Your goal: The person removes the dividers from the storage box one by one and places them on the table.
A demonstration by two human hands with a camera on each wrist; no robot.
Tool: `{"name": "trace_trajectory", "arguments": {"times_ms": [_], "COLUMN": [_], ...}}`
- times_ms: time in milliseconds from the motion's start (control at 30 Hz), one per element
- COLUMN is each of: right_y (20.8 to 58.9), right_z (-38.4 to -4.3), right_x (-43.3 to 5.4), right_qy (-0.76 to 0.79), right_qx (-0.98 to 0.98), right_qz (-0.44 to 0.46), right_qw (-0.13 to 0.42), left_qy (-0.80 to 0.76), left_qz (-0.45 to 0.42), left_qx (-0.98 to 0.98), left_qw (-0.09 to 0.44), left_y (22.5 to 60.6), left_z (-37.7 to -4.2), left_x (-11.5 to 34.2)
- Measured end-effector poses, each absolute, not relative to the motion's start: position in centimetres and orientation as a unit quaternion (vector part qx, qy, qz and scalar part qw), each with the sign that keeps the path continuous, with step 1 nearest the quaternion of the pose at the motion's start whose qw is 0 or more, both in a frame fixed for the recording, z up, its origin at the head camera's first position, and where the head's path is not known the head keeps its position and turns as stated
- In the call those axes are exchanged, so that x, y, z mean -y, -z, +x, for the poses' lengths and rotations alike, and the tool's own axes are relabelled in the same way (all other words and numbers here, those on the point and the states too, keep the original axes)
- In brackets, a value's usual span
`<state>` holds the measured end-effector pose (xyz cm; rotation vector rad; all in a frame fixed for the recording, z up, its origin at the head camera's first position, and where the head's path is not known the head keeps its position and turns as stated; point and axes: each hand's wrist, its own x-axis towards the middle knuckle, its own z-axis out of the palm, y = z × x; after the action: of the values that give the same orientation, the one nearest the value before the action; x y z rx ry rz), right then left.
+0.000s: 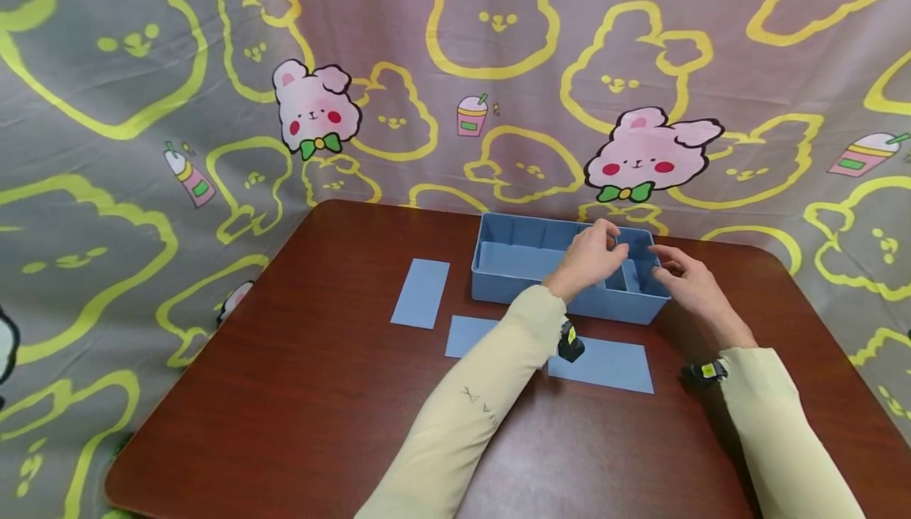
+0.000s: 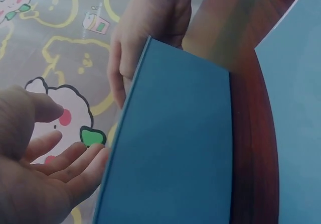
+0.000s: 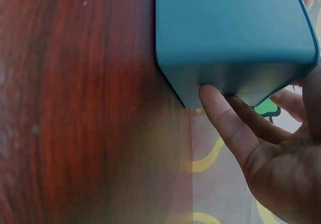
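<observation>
A blue rectangular box [image 1: 527,289] with an open top and dividers at its right end stands at the back of the table. My left hand [image 1: 587,258] is over the box's right part, its fingers loosely bent with nothing seen between them in the left wrist view. At the box's right end is my right hand [image 1: 690,282]. In the right wrist view its fingers [image 3: 225,121] touch the outer end wall, and its thumb side is near the rim. A blue divider [image 1: 629,275] stands between the hands. The left hand hides part of the interior.
Flat blue panels lie on the brown table: one [image 1: 420,293] left of the box, one [image 1: 470,335] partly under the left forearm, and one [image 1: 605,365] in front of the box. A patterned cloth [image 1: 398,68] hangs behind the table and to its sides.
</observation>
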<state>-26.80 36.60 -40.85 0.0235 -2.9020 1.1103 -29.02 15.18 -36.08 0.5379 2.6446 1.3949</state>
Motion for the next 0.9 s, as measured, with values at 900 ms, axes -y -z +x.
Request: {"name": "trace_trajectory", "arguments": {"times_ms": [900], "right_y": [41.0], "right_z": [-26.8], "right_x": [-36.7], "right_qy": [-0.353], "right_qx": [0.935], "right_qz": [0.017], "right_qw": [0.020], "left_qy": [-0.428], "left_qz": [0.130], "left_qx": [-0.889], "left_qw": [0.093], "left_y": [37.0], "left_z": [-29.6], "left_x": [-17.1]}}
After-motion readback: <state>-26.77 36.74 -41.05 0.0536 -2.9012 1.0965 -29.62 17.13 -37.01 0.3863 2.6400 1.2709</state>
